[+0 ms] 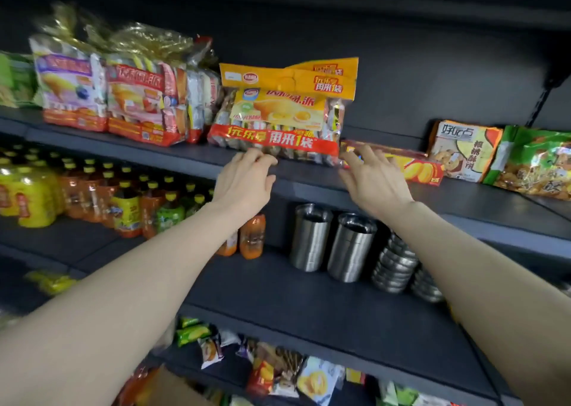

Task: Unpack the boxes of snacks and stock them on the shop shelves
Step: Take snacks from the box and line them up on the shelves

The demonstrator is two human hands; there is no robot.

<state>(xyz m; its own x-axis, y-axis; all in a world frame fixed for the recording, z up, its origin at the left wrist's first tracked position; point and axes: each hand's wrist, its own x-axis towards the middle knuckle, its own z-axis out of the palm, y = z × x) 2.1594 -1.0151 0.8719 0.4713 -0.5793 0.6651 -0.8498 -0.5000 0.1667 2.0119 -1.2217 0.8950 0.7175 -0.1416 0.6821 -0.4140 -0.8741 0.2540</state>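
1. The upper shelf (309, 175) is dark matte metal and crosses the middle of the frame. At its left stand pink and purple snack bags (102, 96) with crinkled gold-foil tops. At the right edge lie a beige cookie bag (463, 152) and a green bag (534, 164).
2. A flat red-and-yellow box (425, 170) lies just right of the orange snack bag (284, 118) and crowds that side.
3. The orange snack bag stands at the centre of the upper shelf, near the front edge. It is upright with its printed face to the camera, its long axis along the shelf and an orange header on top.
4. Its wrap is glossy plastic, with a red band across the bottom and small wrapped pieces showing through.
5. The left hand (244, 183) reaches the bag's lower left edge, its fingers loosely bent with the tips at the red band, gripping nothing.
6. The right hand (374, 180) is at the bag's lower right corner, its fingers spread and relaxed over the near end of the box. Contact with the bag cannot be told.
7. On the shelf below, orange and yellow drink bottles (92, 195) fill the left. Two ribbed steel cups (312, 238) and stacked steel bowls (395, 263) stand at the right.
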